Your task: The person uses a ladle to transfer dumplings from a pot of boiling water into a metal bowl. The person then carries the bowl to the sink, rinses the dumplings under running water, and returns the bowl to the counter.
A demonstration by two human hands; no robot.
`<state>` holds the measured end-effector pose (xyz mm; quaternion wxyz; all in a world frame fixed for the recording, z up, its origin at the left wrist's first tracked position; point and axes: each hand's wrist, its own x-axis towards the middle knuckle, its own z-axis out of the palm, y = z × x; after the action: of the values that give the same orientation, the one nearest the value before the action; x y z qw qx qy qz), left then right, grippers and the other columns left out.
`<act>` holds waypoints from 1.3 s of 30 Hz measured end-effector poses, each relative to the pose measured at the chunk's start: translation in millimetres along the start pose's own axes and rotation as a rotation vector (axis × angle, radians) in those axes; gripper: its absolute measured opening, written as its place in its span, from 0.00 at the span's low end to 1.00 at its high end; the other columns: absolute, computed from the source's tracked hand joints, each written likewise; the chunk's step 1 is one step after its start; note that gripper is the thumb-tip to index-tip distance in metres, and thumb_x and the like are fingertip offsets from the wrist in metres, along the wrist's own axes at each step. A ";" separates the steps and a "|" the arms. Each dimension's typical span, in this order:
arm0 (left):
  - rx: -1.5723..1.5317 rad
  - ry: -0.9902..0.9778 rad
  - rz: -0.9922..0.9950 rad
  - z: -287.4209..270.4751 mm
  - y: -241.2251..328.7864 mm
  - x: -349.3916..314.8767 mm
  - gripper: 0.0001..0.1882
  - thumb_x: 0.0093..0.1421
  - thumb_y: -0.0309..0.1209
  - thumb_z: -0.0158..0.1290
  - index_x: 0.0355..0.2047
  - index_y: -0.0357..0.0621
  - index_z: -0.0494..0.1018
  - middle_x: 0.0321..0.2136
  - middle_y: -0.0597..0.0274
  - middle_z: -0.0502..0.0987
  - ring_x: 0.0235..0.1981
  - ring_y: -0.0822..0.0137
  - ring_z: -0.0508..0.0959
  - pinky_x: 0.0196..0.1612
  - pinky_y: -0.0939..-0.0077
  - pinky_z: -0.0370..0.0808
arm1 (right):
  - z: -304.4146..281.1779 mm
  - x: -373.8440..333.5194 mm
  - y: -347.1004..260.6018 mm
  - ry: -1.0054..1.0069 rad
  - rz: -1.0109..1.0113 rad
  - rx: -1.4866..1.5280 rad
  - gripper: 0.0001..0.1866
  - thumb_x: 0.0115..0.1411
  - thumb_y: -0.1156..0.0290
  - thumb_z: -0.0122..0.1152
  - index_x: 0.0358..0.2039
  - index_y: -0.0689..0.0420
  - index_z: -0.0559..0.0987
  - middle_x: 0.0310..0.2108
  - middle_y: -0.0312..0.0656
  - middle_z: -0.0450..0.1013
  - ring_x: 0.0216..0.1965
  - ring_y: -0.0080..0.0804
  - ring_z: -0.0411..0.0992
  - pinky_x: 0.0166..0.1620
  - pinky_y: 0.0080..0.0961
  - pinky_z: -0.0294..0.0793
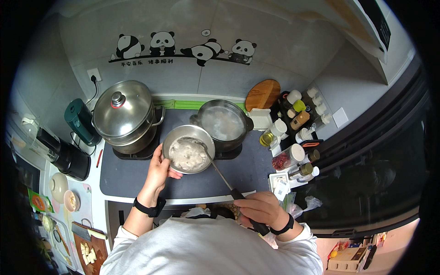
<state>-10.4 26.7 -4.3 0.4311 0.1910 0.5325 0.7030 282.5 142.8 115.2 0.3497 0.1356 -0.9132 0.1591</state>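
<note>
My left hand [159, 168] grips the rim and side of a steel bowl [206, 165], which is tilted a little over the dark mat. Pale, wet food pieces [187, 155] lie in it; their kind cannot be made out. In my right hand [261, 208] is the black handle of a long metal ladle [220, 173]. Its head dips into the bowl, partly hidden by the food. Just beyond the bowl, a dark two-handled pot [223, 120] on the right burner holds cloudy, steaming liquid.
A large lidded steel pot [126, 114] occupies the left burner. Seasoning jars and an oil bottle [273, 133] crowd the right side, near a round wooden board [263, 95]. At left stand a green kettle [81, 120], a blender [64, 151] and a cutting board [98, 243] with a cleaver.
</note>
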 end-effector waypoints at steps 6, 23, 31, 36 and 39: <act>-0.013 0.005 0.008 -2.9 -0.8 0.1 0.32 0.61 0.18 0.32 0.66 0.41 0.40 0.47 0.39 0.70 0.19 0.55 0.80 0.19 0.71 0.82 | 10.7 -9.5 25.5 0.740 0.450 0.398 0.09 0.67 0.69 0.47 0.37 0.63 0.66 0.39 0.55 0.68 0.21 0.36 0.72 0.23 0.26 0.78; -0.035 0.064 0.010 2.3 -1.6 -12.6 0.32 0.61 0.18 0.32 0.66 0.40 0.40 0.51 0.37 0.68 0.19 0.55 0.80 0.18 0.73 0.81 | 9.8 -50.3 199.2 0.849 0.750 0.424 0.06 0.68 0.72 0.46 0.38 0.62 0.66 0.41 0.51 0.72 0.25 0.29 0.75 0.29 0.25 0.80; -0.004 0.151 0.007 3.0 1.0 -18.5 0.33 0.59 0.17 0.32 0.66 0.40 0.42 0.49 0.36 0.69 0.19 0.56 0.80 0.18 0.74 0.81 | 15.6 -47.2 229.1 0.810 0.731 0.439 0.06 0.68 0.72 0.47 0.38 0.63 0.66 0.41 0.51 0.72 0.25 0.29 0.75 0.29 0.24 0.80; -0.005 0.180 0.012 3.8 3.4 -19.4 0.33 0.57 0.16 0.31 0.66 0.39 0.43 0.49 0.36 0.69 0.19 0.57 0.80 0.17 0.75 0.81 | 16.8 -48.5 240.7 0.837 0.783 0.496 0.07 0.68 0.72 0.47 0.37 0.62 0.66 0.39 0.50 0.72 0.24 0.29 0.75 0.28 0.24 0.80; -0.003 0.195 0.018 4.4 3.2 -19.2 0.33 0.57 0.17 0.32 0.65 0.38 0.43 0.49 0.36 0.69 0.19 0.57 0.80 0.17 0.76 0.81 | 19.3 -50.1 246.2 0.869 0.805 0.558 0.07 0.68 0.72 0.47 0.37 0.63 0.67 0.38 0.50 0.73 0.23 0.29 0.75 0.27 0.24 0.80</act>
<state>2.2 13.6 3.9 0.3710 0.1258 0.5691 0.7229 218.7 366.9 19.2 0.5517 -0.2078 -0.5927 0.5488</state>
